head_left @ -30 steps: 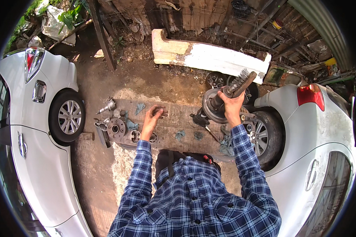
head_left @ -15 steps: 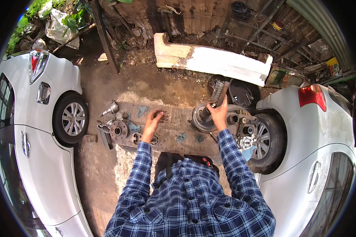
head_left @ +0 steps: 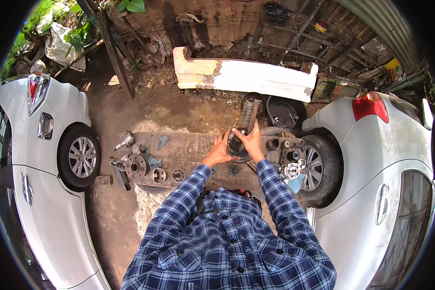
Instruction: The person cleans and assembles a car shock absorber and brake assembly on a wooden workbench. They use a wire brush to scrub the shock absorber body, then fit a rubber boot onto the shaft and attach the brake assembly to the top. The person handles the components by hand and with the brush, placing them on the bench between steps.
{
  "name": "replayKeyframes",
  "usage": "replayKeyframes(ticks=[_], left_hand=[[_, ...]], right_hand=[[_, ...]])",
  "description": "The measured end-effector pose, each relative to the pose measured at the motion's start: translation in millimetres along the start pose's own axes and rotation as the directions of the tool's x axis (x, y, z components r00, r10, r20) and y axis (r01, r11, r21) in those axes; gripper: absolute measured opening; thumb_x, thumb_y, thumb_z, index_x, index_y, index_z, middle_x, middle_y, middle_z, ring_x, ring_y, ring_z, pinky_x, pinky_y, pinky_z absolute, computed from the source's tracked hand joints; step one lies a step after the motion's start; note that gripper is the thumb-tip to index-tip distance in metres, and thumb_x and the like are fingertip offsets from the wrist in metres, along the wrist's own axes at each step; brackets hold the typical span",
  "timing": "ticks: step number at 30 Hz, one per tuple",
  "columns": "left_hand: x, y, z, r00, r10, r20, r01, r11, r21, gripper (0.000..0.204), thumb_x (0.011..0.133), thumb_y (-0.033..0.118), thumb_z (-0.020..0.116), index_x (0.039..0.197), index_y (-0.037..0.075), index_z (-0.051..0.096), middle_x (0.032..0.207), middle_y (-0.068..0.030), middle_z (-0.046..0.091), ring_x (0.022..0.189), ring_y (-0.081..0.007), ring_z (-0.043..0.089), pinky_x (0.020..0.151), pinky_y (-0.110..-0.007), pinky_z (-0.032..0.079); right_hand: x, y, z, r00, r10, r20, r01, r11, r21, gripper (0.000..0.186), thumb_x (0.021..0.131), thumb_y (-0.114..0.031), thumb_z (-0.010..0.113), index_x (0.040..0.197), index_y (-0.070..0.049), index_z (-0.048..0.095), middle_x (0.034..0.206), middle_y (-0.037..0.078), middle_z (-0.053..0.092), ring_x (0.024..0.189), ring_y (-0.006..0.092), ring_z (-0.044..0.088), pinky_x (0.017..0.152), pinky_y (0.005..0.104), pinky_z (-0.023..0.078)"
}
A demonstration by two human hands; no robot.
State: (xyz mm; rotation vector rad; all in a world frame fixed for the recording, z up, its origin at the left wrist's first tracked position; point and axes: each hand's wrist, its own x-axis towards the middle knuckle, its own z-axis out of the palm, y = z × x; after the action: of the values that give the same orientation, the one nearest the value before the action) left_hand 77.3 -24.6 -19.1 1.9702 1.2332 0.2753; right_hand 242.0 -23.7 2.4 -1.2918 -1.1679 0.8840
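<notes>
My left hand [head_left: 221, 149] grips the left side of a dark cylindrical metal part [head_left: 236, 140] with a round flange, centred over a wooden board [head_left: 188, 150]. My right hand [head_left: 251, 143] is closed round the right side of that part and a wire brush [head_left: 248, 111], which stands out beyond my fingers with its bristles and handle. Part of the flange is hidden under my hands. On the board's left lie a round hub [head_left: 135, 165], a silvery shaft part [head_left: 125, 140], blue rags [head_left: 162, 141] and small rings [head_left: 159, 174]; several metal parts [head_left: 292, 157] are at the right.
A silver car [head_left: 43, 193] flanks the board on the left, another [head_left: 372, 164] on the right. Beyond the board lie a worn white bumper [head_left: 256, 77] and black round containers [head_left: 285, 111]. A leaning timber post [head_left: 116, 58] and scrap boards [head_left: 217, 24] are at the back.
My right hand has moved left with the metal part and brush, the brush turning more upright. My left hand has moved right and taken hold of the part.
</notes>
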Motion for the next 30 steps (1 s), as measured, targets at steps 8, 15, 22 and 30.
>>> replayKeyframes(ticks=[8, 15, 22, 30], left_hand=[[14, -13, 24, 0.99, -0.069, -0.123, 0.079, 0.994, 0.081, 0.107, 0.069, 0.011, 0.087, 0.156, 0.016, 0.025, 0.154, -0.0335, 0.018, 0.138, -0.0487, 0.034, 0.108, -0.052, 0.043], [26, -24, 29, 0.951, -0.19, -0.245, 0.152, 0.974, -0.166, 0.098, 0.065, 0.01, 0.09, 0.148, 0.005, 0.039, 0.147, -0.0237, 0.043, 0.13, -0.0409, 0.049, 0.109, -0.044, 0.043], [20, -37, 31, 0.938, -0.231, -0.258, 0.127, 0.922, -0.365, 0.095, 0.052, 0.004, 0.094, 0.136, 0.002, 0.051, 0.122, -0.0145, 0.067, 0.115, -0.0309, 0.064, 0.098, -0.039, 0.052], [14, -55, 9, 0.953, -0.293, -0.072, 0.133, 0.624, -0.77, 0.073, 0.061, -0.003, 0.09, 0.125, 0.002, 0.055, 0.117, -0.0108, 0.069, 0.11, -0.0237, 0.066, 0.095, -0.037, 0.055]], right_hand=[[-19, 3, -18, 0.972, 0.004, 0.235, -0.044, 0.986, 0.162, 0.074, 0.076, -0.007, 0.086, 0.136, -0.001, 0.044, 0.117, 0.009, 0.064, 0.108, 0.0186, 0.062, 0.093, 0.0347, 0.053], [-53, 70, -62, 0.982, 0.01, -0.189, -0.113, 0.829, -0.547, 0.038, 0.087, -0.015, 0.077, 0.117, 0.001, 0.059, 0.105, 0.014, 0.068, 0.098, 0.0257, 0.066, 0.086, 0.0375, 0.052], [-66, 95, -45, 0.878, 0.474, -0.066, -0.438, 0.851, 0.29, 0.07, 0.076, -0.012, 0.086, 0.132, 0.003, 0.046, 0.121, 0.018, 0.062, 0.112, 0.0257, 0.061, 0.098, 0.0366, 0.052], [-18, 42, -24, 0.972, 0.231, -0.028, -0.232, 0.973, -0.011, 0.066, 0.077, 0.003, 0.081, 0.131, 0.002, 0.044, 0.12, 0.017, 0.062, 0.107, 0.0231, 0.063, 0.087, 0.0356, 0.057]])
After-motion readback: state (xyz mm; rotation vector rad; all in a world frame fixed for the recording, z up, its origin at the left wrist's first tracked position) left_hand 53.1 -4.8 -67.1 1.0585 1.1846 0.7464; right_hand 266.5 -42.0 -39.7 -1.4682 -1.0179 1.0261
